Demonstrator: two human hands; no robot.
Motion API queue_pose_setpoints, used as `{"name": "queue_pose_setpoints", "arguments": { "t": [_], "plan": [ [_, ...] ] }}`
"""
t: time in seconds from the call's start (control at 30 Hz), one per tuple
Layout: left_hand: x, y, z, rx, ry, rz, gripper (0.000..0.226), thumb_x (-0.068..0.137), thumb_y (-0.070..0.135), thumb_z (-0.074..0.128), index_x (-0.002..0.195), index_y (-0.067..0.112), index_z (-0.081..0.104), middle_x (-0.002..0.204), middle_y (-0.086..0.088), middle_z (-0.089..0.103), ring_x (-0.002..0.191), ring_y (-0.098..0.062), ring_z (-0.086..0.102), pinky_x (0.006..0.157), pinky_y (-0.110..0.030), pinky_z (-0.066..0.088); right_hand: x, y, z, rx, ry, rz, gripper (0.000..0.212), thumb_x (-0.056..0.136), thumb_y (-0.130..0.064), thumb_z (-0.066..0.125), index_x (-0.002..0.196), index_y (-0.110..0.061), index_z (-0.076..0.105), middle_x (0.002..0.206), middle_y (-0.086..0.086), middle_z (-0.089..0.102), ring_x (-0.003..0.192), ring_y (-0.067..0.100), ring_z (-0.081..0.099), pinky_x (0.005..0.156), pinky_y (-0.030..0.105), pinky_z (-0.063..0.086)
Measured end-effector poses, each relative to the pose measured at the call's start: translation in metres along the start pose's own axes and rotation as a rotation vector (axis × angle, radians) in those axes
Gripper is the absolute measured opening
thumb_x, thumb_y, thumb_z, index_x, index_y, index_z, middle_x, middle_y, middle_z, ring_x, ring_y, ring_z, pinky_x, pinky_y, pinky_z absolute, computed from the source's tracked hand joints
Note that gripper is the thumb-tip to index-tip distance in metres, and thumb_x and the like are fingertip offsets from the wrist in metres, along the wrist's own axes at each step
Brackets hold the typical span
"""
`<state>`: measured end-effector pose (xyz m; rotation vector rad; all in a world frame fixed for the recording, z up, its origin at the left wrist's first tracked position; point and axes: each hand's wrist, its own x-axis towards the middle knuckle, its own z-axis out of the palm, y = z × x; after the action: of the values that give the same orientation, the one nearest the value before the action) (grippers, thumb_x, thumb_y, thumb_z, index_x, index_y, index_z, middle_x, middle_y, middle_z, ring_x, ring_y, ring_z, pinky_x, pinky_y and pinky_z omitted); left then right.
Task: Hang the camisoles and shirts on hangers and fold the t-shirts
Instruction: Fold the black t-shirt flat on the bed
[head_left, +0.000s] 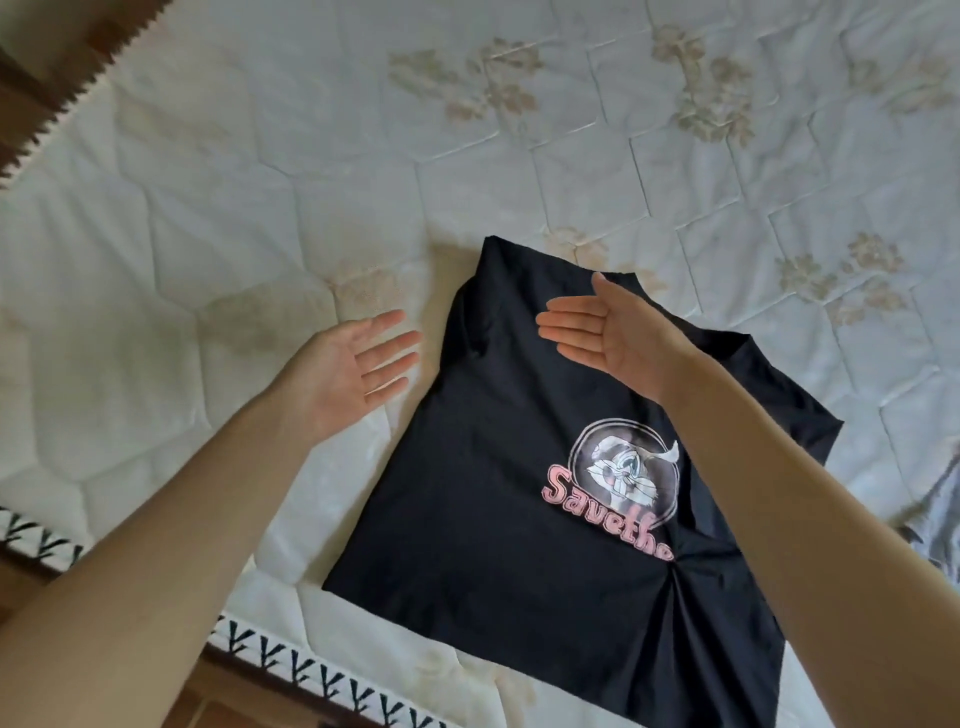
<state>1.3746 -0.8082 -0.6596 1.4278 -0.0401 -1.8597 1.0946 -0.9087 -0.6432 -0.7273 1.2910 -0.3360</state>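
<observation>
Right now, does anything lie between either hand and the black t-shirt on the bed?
Nothing visible does. The right hand is open over the upper part of the black t-shirt, and the left hand is open over the bare quilt just beside the shirt's left edge. No other item lies between them.

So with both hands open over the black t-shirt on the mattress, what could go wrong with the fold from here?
1. The black t-shirt is bunched into creases near its lower right; folding over them would likely set the wrinkles.
2. It lies askew on the mattress, one side already folded in, so the next fold may come out lopsided.
3. Neither the left hand nor the right hand holds the cloth, so the folded side could slip open.
</observation>
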Motion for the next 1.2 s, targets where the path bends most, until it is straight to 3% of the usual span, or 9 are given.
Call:
{"name": "queue_pose_setpoints", "arguments": {
  "t": [0.27, 0.5, 0.6, 0.7, 0.77, 0.9, 0.97, 1.03, 1.2],
  "plan": [
    [0.067, 0.003, 0.003, -0.004, 0.073, -0.125, 0.038, 0.102, 0.029, 0.041, 0.129, 0.006, 0.056, 0.133, -0.016, 0.058, 0.115, -0.025, 0.057, 0.110, -0.041, 0.038, 0.071, -0.048, 0.036, -0.338, 0.349, -0.040, 0.046, 0.099, -0.049, 0.045, 0.123, -0.014, 0.064, 0.133, 0.003, 0.059, 0.126, 0.019, 0.050, 0.103, 0.035, 0.040],
    [0.100, -0.005, 0.046, 0.643, -0.013, -0.435, 0.078, 0.094, 0.071, 0.016, 0.096, 0.005, 0.057, 0.098, -0.012, 0.063, 0.090, -0.024, 0.059, 0.083, -0.033, 0.045, 0.125, -0.067, 0.045, -1.042, 0.317, 0.098, 0.086, 0.083, -0.081, 0.035, 0.124, -0.010, 0.059, 0.122, 0.004, 0.059, 0.110, 0.030, 0.055, 0.102, 0.045, 0.041],
    [0.112, -0.011, 0.054, 0.497, -0.020, -0.449, 0.077, 0.089, 0.077, 0.021, 0.090, 0.012, 0.061, 0.093, -0.008, 0.066, 0.090, -0.022, 0.062, 0.083, -0.030, 0.045, 0.136, -0.067, 0.046, -1.302, 0.244, 0.091, 0.074, 0.077, -0.083, 0.044, 0.102, -0.016, 0.060, 0.099, 0.002, 0.058, 0.097, 0.028, 0.055, 0.088, 0.041, 0.045],
    [0.118, -0.013, 0.054, 0.172, -0.045, -0.381, 0.055, 0.092, 0.064, 0.045, 0.115, 0.019, 0.066, 0.115, 0.002, 0.069, 0.111, -0.019, 0.063, 0.096, -0.032, 0.047, 0.143, -0.071, 0.048, -1.462, 0.081, 0.030, 0.061, 0.072, -0.069, 0.066, 0.089, -0.011, 0.065, 0.089, 0.005, 0.064, 0.092, 0.026, 0.061, 0.077, 0.035, 0.049],
    [0.119, -0.013, 0.053, 0.008, -0.021, -0.300, 0.039, 0.093, 0.043, 0.060, 0.122, 0.018, 0.065, 0.122, -0.001, 0.068, 0.112, -0.019, 0.063, 0.101, -0.033, 0.047, 0.147, -0.073, 0.047, -1.410, 0.011, -0.021, 0.046, 0.073, -0.053, 0.075, 0.094, -0.013, 0.068, 0.098, 0.005, 0.066, 0.097, 0.026, 0.060, 0.088, 0.040, 0.049],
    [0.111, -0.015, 0.048, -0.152, -0.062, -0.301, 0.023, 0.091, 0.032, 0.062, 0.099, 0.013, 0.071, 0.090, -0.005, 0.073, 0.081, -0.019, 0.069, 0.084, -0.032, 0.053, 0.143, -0.076, 0.043, -1.102, -0.068, -0.033, 0.029, 0.077, -0.031, 0.077, 0.067, -0.018, 0.054, 0.071, -0.002, 0.049, 0.075, 0.019, 0.046, 0.067, 0.029, 0.036],
    [0.108, -0.015, 0.043, -0.274, -0.073, -0.421, 0.043, 0.091, 0.050, 0.053, 0.092, 0.010, 0.069, 0.085, -0.009, 0.072, 0.076, -0.023, 0.068, 0.079, -0.034, 0.050, 0.141, -0.079, 0.042, -1.030, -0.089, -0.006, 0.029, 0.079, -0.038, 0.075, 0.069, -0.017, 0.059, 0.071, -0.004, 0.051, 0.074, 0.017, 0.047, 0.069, 0.028, 0.036],
    [0.111, -0.018, 0.035, -0.305, -0.056, -0.479, 0.058, 0.092, 0.056, 0.047, 0.109, 0.006, 0.069, 0.110, -0.013, 0.071, 0.095, -0.027, 0.066, 0.086, -0.038, 0.047, 0.138, -0.082, 0.042, -1.013, -0.100, 0.056, 0.039, 0.079, -0.057, 0.070, 0.073, -0.019, 0.063, 0.076, -0.008, 0.059, 0.076, 0.014, 0.054, 0.075, 0.028, 0.040],
    [0.109, -0.014, 0.036, -0.308, -0.081, -0.472, 0.036, 0.088, 0.038, 0.067, 0.113, 0.012, 0.071, 0.121, -0.004, 0.069, 0.109, -0.022, 0.064, 0.103, -0.036, 0.045, 0.138, -0.083, 0.045, -1.158, -0.119, 0.134, 0.057, 0.051, -0.080, 0.074, 0.071, -0.027, 0.063, 0.079, -0.009, 0.064, 0.086, 0.021, 0.060, 0.086, 0.035, 0.044]
  ]
}}
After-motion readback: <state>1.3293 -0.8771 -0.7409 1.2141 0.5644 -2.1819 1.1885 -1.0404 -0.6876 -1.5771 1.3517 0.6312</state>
